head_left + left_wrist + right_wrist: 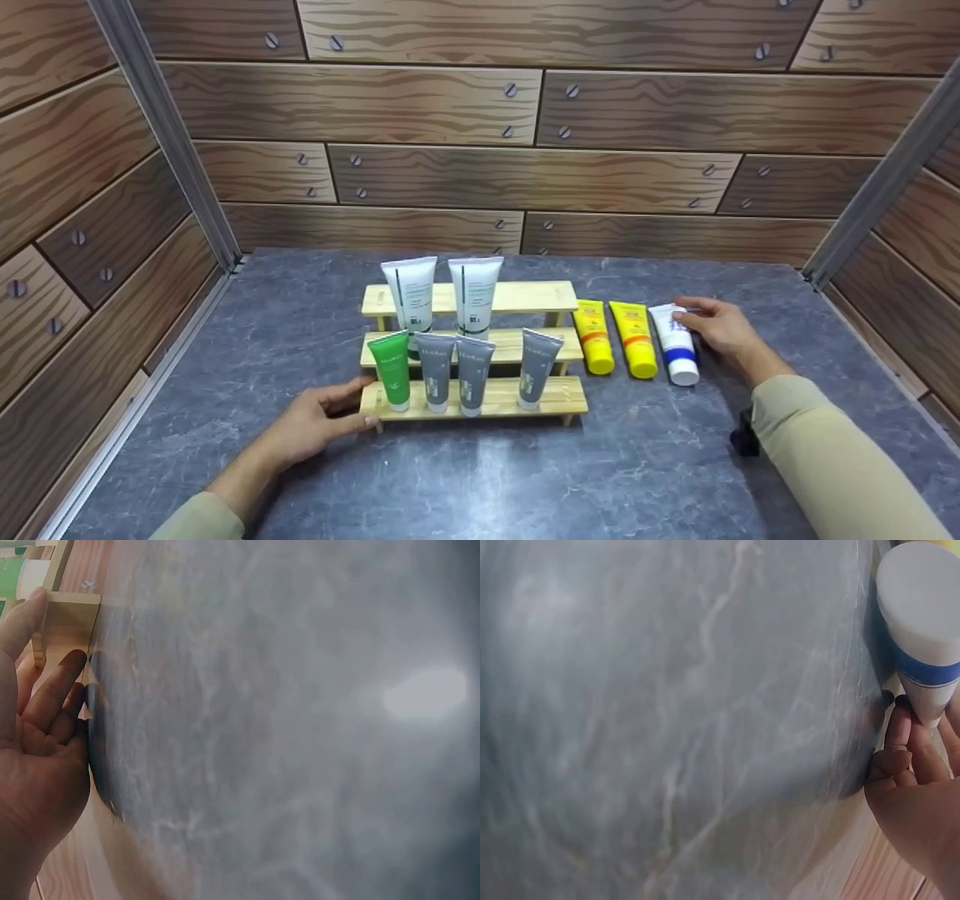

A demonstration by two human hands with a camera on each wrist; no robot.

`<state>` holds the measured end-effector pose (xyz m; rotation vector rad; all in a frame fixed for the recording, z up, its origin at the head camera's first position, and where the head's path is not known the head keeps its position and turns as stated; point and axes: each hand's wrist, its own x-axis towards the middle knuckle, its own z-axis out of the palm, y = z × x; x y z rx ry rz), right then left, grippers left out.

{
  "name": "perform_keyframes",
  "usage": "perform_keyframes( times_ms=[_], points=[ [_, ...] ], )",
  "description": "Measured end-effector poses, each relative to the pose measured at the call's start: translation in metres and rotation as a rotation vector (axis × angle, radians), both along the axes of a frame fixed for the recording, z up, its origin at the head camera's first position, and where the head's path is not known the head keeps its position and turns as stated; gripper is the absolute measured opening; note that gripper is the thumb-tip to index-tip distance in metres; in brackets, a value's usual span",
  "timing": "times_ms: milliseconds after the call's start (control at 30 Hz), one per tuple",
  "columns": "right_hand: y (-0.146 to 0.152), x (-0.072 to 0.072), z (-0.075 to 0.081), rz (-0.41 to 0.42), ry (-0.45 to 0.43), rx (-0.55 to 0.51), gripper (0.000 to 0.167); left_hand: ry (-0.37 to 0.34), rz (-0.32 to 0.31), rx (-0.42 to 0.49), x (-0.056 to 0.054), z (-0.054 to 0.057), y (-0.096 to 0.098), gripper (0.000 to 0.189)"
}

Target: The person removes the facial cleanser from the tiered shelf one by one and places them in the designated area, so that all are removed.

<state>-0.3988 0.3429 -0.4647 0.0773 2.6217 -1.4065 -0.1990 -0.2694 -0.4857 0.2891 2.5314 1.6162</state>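
Observation:
A three-step wooden display stand stands mid-table, its left end held by my left hand, thumb at the front and fingers behind. The left wrist view shows this hand at the pale wooden end. On the stand are two large white tubes, a green tube and several grey tubes. Right of it, my right hand pinches the upper end of a white tube with a blue band. In the right wrist view, fingers lie around that tube's narrow end.
Two yellow tubes lie between the stand and the white-and-blue tube. A small black object is beneath the right cuff. Wood-patterned walls with metal corner posts enclose the grey marbled table.

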Motion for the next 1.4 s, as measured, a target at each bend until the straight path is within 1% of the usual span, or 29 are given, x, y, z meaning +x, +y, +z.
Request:
perform_keyframes(
  times_ms=[267,533,800,1033,1233,1400],
  points=[
    [0.001,0.001,-0.001,0.008,0.023,-0.009,0.063,-0.01,0.013,-0.009,0.001,0.0,-0.002,0.072],
    [0.004,0.001,-0.001,-0.009,-0.017,-0.003,0.067,0.008,0.003,-0.017,0.0,-0.002,-0.002,0.071],
    [0.007,0.003,0.0,-0.009,0.001,0.001,0.068,0.004,0.0,-0.004,-0.001,-0.002,-0.001,0.071],
    [0.014,0.004,0.004,-0.006,-0.024,0.026,0.073,0.002,0.011,-0.014,0.0,-0.002,-0.001,0.071],
    [0.022,0.007,0.009,0.011,0.008,0.038,0.071,0.001,0.008,-0.009,0.001,-0.001,-0.001,0.073],
    [0.027,0.013,0.017,0.029,0.065,0.091,0.07,-0.001,0.013,-0.005,0.0,-0.002,0.0,0.073]
  ],
)
